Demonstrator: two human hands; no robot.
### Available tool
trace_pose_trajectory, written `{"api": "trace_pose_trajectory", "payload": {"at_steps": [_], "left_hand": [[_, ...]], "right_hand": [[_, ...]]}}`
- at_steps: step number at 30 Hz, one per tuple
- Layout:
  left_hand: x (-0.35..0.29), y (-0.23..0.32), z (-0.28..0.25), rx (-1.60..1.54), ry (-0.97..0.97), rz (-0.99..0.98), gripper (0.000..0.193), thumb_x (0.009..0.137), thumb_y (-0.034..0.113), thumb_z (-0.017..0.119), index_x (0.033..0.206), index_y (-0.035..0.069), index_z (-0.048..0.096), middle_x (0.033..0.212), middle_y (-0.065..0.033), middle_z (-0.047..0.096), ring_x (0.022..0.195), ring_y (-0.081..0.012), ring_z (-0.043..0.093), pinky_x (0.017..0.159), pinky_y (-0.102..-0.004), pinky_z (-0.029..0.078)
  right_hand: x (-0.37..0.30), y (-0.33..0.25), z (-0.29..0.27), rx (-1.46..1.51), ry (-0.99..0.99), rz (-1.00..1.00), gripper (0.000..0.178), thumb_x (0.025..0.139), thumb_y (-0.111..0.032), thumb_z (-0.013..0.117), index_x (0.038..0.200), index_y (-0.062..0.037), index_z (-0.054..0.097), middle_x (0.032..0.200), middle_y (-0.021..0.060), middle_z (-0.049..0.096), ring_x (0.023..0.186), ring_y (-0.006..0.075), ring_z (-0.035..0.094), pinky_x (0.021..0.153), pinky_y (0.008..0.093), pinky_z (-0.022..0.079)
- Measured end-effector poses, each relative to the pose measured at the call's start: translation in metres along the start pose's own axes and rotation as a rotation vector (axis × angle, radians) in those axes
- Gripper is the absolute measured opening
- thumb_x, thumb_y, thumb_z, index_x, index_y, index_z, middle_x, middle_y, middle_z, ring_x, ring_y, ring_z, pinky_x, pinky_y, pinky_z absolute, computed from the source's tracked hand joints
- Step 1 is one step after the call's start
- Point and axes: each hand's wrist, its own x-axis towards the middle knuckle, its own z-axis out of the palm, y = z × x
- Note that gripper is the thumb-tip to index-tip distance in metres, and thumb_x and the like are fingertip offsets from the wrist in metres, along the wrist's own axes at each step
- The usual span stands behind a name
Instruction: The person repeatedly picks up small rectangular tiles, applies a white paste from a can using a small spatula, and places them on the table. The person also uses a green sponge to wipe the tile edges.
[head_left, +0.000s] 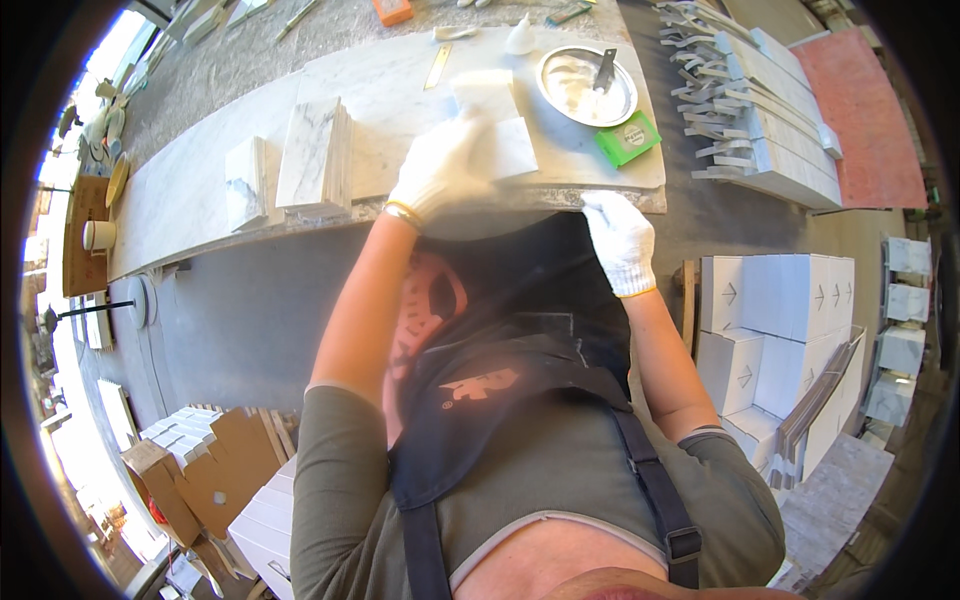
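Observation:
My left hand (438,165), in a white knitted glove, is over the front part of the marble slab (392,110). Its fingers are smeared by motion, so their grip does not show. Beside those fingers lies a small white tile (515,150), with a paler, blurred piece (484,88) behind it. At the slab's front right edge my right hand (622,242), gloved the same way, has its fingers curled together; whatever they may hold is hidden. Just beyond it sit a green box (629,140) and a steel bowl (628,108) of white paste with a dark-handled spatula (605,70) in it.
Stacked marble tiles (310,155) and a smaller stack (243,185) stand on the slab to the left. A white squeeze bottle (520,38) and a yellow strip (437,66) lie farther back. White cartons (775,300) are piled at right, strapped tile bundles (775,120) beyond.

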Motion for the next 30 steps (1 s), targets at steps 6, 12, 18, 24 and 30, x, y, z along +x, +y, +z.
{"api": "trace_pose_trajectory", "payload": {"at_steps": [6,12,18,24,30], "left_hand": [[0.0,-0.003,0.005,0.063,0.047,0.055,0.09,0.063,0.034,0.087,0.145,0.011,0.056,0.16,-0.0184,0.049,0.138,-0.0373,0.055,0.114,-0.0424,0.049],[0.002,-0.003,0.003,0.103,0.103,0.134,0.076,0.066,0.028,0.085,0.136,0.009,0.06,0.142,-0.0197,0.059,0.123,-0.039,0.062,0.104,-0.0454,0.053],[0.002,-0.002,0.001,0.2,0.045,0.119,0.084,0.066,0.032,0.087,0.142,0.011,0.058,0.158,-0.0184,0.051,0.134,-0.0377,0.058,0.111,-0.0435,0.05],[0.003,-0.004,0.007,0.185,0.083,0.122,0.085,0.064,0.031,0.088,0.14,0.01,0.059,0.158,-0.018,0.051,0.133,-0.0391,0.058,0.111,-0.045,0.05],[-0.001,0.001,-0.001,0.2,0.099,0.058,0.085,0.063,0.032,0.089,0.139,0.008,0.059,0.155,-0.0179,0.053,0.131,-0.0389,0.059,0.111,-0.0459,0.049]], "right_hand": [[0.042,-0.006,-0.014,0.663,-0.126,0.558,0.022,0.1,-0.012,0.07,0.12,-0.0025,0.072,0.097,0.0021,0.074,0.081,0.0072,0.068,0.07,0.0233,0.054],[0.106,-0.003,0.018,0.761,-0.334,0.547,0.026,0.097,-0.011,0.071,0.121,-0.0008,0.074,0.094,0.0025,0.073,0.081,0.0093,0.066,0.072,0.0265,0.054],[0.093,0.001,0.021,0.742,-0.431,0.473,0.021,0.098,-0.012,0.069,0.116,-0.0021,0.073,0.082,0.0002,0.067,0.064,0.0053,0.057,0.055,0.021,0.044],[0.066,0.001,-0.023,0.652,-0.596,0.558,0.022,0.096,-0.014,0.071,0.115,-0.0025,0.074,0.083,0.0013,0.069,0.065,0.0071,0.059,0.058,0.0225,0.047],[0.056,-0.013,-0.042,0.382,-0.328,0.395,0.018,0.096,-0.014,0.071,0.11,-0.0033,0.077,0.096,0.0052,0.076,0.078,0.0136,0.069,0.073,0.0283,0.054]]}}
